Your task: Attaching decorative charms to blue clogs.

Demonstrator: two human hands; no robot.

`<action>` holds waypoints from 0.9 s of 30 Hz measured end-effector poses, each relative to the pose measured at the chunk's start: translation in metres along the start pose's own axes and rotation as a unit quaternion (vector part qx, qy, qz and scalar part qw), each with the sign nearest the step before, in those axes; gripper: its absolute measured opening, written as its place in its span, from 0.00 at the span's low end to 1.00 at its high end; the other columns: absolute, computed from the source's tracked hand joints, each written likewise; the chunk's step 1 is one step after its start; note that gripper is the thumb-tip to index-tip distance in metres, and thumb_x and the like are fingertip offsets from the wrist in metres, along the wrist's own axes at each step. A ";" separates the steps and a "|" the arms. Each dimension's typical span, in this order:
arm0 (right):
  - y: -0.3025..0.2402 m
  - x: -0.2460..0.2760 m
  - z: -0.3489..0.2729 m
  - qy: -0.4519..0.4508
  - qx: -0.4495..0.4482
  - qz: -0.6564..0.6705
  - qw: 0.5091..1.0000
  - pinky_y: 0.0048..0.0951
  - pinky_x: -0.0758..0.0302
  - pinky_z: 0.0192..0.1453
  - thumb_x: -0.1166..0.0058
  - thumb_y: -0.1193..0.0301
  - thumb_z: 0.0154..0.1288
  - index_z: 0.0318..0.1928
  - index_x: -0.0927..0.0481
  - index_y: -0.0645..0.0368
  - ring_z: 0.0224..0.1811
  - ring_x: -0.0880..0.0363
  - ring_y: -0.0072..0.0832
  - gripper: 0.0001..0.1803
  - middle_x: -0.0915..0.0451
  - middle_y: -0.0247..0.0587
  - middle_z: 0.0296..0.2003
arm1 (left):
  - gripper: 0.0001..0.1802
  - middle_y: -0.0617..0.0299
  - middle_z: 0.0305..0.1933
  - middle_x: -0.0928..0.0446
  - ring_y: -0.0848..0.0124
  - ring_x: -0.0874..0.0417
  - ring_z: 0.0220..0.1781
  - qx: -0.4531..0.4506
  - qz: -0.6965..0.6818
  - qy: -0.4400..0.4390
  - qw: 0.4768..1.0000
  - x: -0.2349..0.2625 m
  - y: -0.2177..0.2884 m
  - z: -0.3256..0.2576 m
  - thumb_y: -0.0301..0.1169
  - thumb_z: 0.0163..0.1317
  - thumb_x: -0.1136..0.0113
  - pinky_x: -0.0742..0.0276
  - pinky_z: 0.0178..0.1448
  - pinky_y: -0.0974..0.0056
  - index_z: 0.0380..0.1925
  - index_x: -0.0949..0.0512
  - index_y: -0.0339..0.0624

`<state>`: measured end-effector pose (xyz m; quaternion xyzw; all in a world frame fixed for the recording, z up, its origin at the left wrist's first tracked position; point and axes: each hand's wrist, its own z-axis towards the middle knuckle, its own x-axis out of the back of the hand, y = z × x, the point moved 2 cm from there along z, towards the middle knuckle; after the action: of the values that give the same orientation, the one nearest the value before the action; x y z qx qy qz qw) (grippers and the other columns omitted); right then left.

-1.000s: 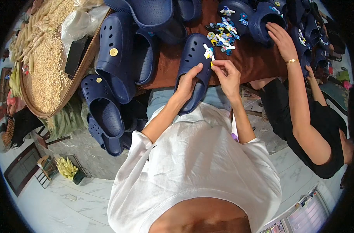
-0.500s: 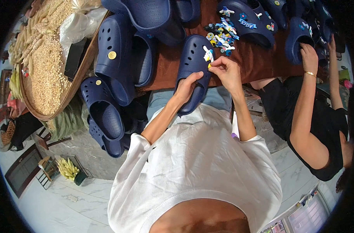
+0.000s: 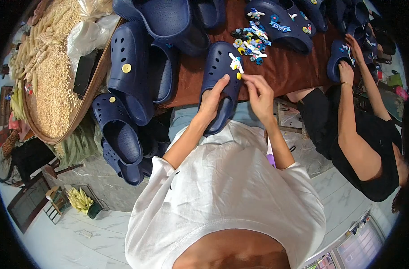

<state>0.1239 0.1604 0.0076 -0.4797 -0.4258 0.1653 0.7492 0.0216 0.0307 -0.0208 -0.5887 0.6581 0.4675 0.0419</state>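
My left hand (image 3: 209, 101) grips a navy clog (image 3: 217, 67) by its opening, thumb on the upper and toe pointing away from me. A white character charm (image 3: 235, 62) sits on the right side of the upper. Just below it, a small yellow charm (image 3: 239, 76) is in place on the clog. Close beside that yellow charm is my right hand (image 3: 261, 96), index finger stretched toward it and thumb slightly apart, with nothing visible between them. Beyond the clog lies a pile of small colourful charms (image 3: 253, 43) on the brown cloth (image 3: 197, 74).
Several navy clogs (image 3: 129, 80) are stacked at left, one with a yellow button charm. A decorated clog (image 3: 280, 27) lies far right. A round tray (image 3: 65, 134) of grain stands far left. At right, a co-worker's hand (image 3: 346, 71) holds another clog (image 3: 336, 58).
My right thumb and finger have let go of the yellow charm, which stays on the clog. The co-worker's farther hand has moved in toward their clog.
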 end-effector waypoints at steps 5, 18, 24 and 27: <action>0.028 0.015 0.027 0.088 -0.058 -0.120 0.987 0.35 0.22 0.45 0.41 0.74 0.67 0.47 0.16 0.58 0.39 0.17 0.36 0.09 0.20 0.43 0.41 | 0.29 0.58 0.52 0.20 0.69 0.18 0.49 -0.005 0.019 0.026 0.999 0.000 0.000 0.001 0.44 0.65 0.32 0.21 0.52 0.64 0.59 0.25 0.36; 0.066 0.004 0.055 0.095 -0.016 -0.262 0.960 0.42 0.25 0.40 0.32 0.64 0.62 0.41 0.20 0.58 0.37 0.21 0.40 0.14 0.24 0.43 0.35 | 0.27 0.59 0.52 0.20 0.71 0.18 0.49 -0.021 0.015 0.037 0.999 -0.002 -0.002 -0.001 0.43 0.66 0.32 0.22 0.53 0.65 0.59 0.25 0.37; 0.049 0.008 0.036 0.118 -0.009 -0.156 0.981 0.34 0.24 0.35 0.38 0.68 0.68 0.43 0.18 0.60 0.31 0.20 0.32 0.09 0.23 0.40 0.34 | 0.25 0.59 0.51 0.19 0.71 0.18 0.48 -0.019 0.026 0.051 0.998 0.001 -0.004 0.001 0.42 0.67 0.33 0.21 0.51 0.66 0.57 0.24 0.37; 0.030 0.001 0.015 0.076 -0.073 0.055 0.993 0.22 0.24 0.36 0.42 0.73 0.71 0.45 0.15 0.62 0.33 0.21 0.19 0.07 0.19 0.35 0.38 | 0.24 0.58 0.50 0.19 0.71 0.17 0.47 -0.029 0.024 0.058 0.998 -0.002 -0.002 -0.002 0.41 0.67 0.34 0.20 0.49 0.65 0.56 0.24 0.36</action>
<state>0.1172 0.1845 -0.0149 -0.5665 -0.3513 0.1374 0.7326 0.0249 0.0315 -0.0195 -0.5995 0.6598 0.4524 -0.0245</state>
